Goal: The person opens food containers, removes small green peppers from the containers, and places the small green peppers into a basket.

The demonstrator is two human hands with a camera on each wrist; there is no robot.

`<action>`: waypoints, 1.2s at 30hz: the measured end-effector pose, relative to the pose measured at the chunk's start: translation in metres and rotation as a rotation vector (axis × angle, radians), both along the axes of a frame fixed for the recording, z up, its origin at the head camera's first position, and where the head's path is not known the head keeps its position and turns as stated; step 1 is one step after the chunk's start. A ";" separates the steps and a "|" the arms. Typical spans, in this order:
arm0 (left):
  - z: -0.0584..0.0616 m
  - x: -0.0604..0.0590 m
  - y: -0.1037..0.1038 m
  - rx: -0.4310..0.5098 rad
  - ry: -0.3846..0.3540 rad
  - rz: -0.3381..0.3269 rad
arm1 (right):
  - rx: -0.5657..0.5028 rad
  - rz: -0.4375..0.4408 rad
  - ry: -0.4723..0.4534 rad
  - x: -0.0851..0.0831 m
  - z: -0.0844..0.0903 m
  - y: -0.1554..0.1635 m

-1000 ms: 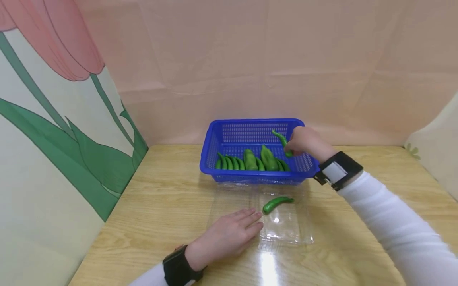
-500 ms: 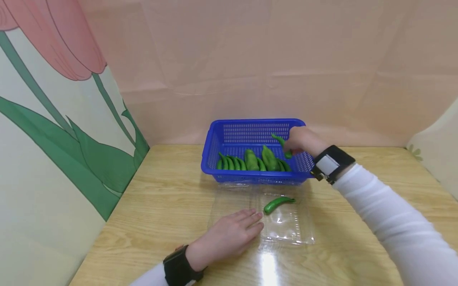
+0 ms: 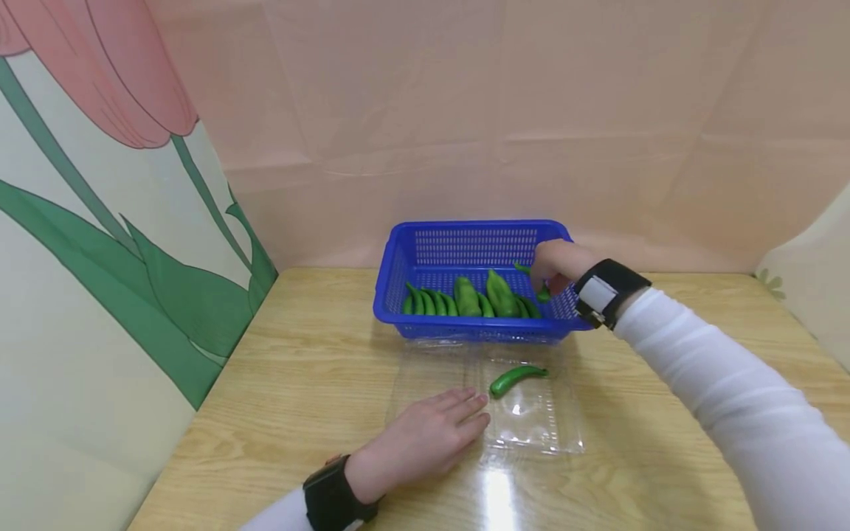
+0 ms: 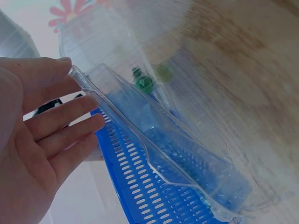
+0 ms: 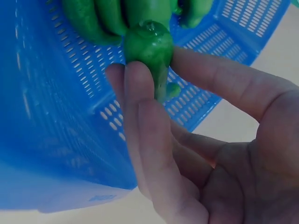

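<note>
In the head view my right hand (image 3: 561, 262) is over the right side of a blue basket (image 3: 474, 324). It pinches a green chili pepper (image 5: 148, 44) between thumb and fingers, and the right wrist view shows the pepper's rounded end upward. Several slim chili peppers (image 3: 432, 302) and two broader green peppers (image 3: 501, 295) lie along the basket's near side. My left hand (image 3: 428, 439) has its fingers extended, fingertips at the edge of a clear plastic container (image 3: 524, 428). One curved chili pepper (image 3: 514, 380) lies in the container's right half.
The opened container lies flat on the wooden table (image 3: 312, 354), against the near side of the basket. A plain pink backdrop (image 3: 425, 110) hangs behind. To the left is a cloth (image 3: 99, 295) with a tulip print.
My right hand has lowered a little into the basket, still holding the chili pepper, which is now more covered by the fingers. The left hand has stayed in place.
</note>
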State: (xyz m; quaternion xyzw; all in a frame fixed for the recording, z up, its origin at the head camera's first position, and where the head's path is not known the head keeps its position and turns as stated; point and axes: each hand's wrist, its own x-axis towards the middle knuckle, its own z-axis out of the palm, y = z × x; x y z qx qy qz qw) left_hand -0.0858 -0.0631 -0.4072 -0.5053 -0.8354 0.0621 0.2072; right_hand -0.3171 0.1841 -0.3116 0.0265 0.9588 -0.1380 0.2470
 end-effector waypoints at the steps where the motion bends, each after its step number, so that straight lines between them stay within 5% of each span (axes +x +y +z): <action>1: 0.000 0.000 0.000 -0.001 0.000 0.001 | 0.005 -0.001 -0.020 -0.001 0.000 0.000; 9: -0.001 0.000 0.001 -0.007 -0.013 0.001 | 0.141 0.087 -0.158 -0.012 0.001 -0.003; 18: -0.002 0.000 0.001 0.009 -0.006 -0.004 | 0.083 0.044 -0.198 -0.019 -0.001 -0.001; 36: 0.000 0.003 0.003 -0.014 -0.035 0.007 | 0.168 0.088 -0.354 -0.041 -0.027 0.006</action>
